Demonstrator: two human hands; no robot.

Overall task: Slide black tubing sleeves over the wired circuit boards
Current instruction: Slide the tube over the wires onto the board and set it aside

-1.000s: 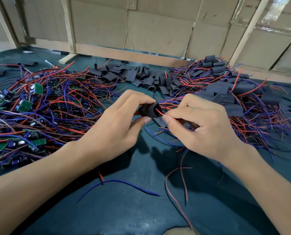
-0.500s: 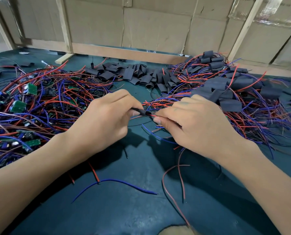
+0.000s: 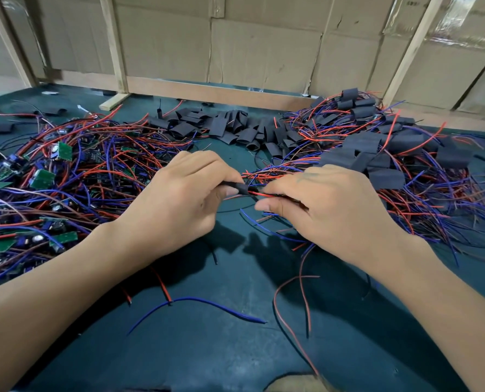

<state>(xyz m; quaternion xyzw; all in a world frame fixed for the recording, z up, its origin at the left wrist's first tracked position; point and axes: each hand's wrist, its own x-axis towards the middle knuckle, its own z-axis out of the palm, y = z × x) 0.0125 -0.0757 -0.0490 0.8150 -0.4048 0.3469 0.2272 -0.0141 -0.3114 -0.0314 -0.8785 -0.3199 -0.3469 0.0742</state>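
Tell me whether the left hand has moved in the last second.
Yes, slightly: the left hand, pinching the black sleeve, shifted left against the loose blue wire on the mat.

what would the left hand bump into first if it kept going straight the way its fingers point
Most likely the right hand. The left hand points rightward, pinching a black sleeve whose end nearly meets the right hand's fingertips. Depth is hard to judge, but they look level.

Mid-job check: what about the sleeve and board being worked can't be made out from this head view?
- Circuit board: none shows between left hand and right hand; fingers cover it.
- Black tubing sleeve: mostly inside left-hand fingers, only its end shows.
- Red wire: far end hidden under right hand.
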